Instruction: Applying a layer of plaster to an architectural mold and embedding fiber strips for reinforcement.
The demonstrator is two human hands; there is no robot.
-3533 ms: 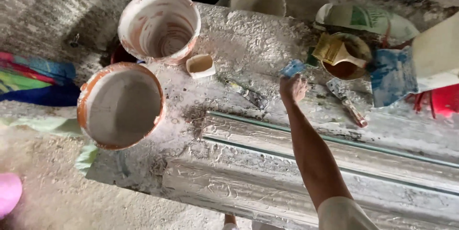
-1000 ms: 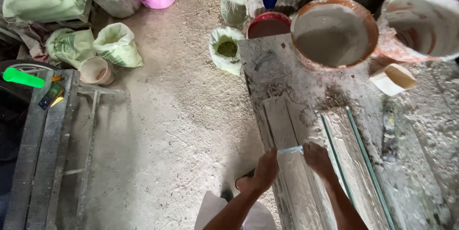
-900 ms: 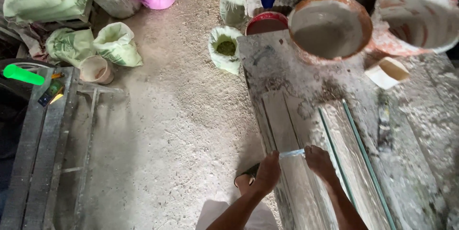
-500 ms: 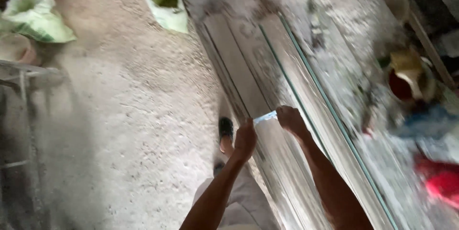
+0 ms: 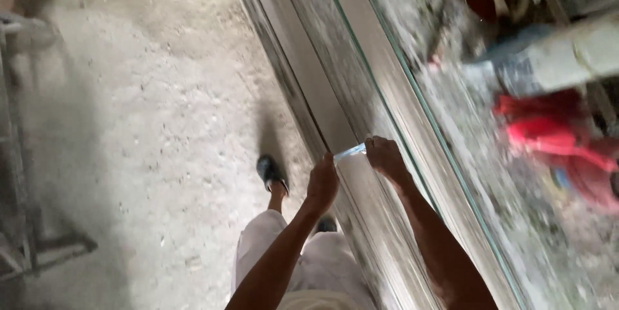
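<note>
- Clearly, both hands share one small tool: a thin, pale-blue flat scraper (image 5: 350,151) spans the gap between the left hand (image 5: 322,184) and the right hand (image 5: 385,155), each pinching one end with its fingers closed on it.
- Its long axis runs crosswise, lying square across a long grey moulded strip (image 5: 335,123) that stretches away up the frame along the bench edge.
- Neither hand is nearer; the scraper sits level between them, touching or just above the strip's surface — blur hides which.
- The strip's own long axis heads from the person's body toward the upper left, beside a thin green-edged line (image 5: 380,100) that runs parallel to it.
- On the right, the rough bench top (image 5: 464,129) carries a red heap (image 5: 554,139) and a pale bundle (image 5: 548,65), all smeared by camera motion and hard to identify.
- Below, a dark shoe (image 5: 271,171) stands on the sandy floor (image 5: 148,129), close to the bench.
- Fingertips under the scraper are hidden, and the strip's far and near ends are cut off.
</note>
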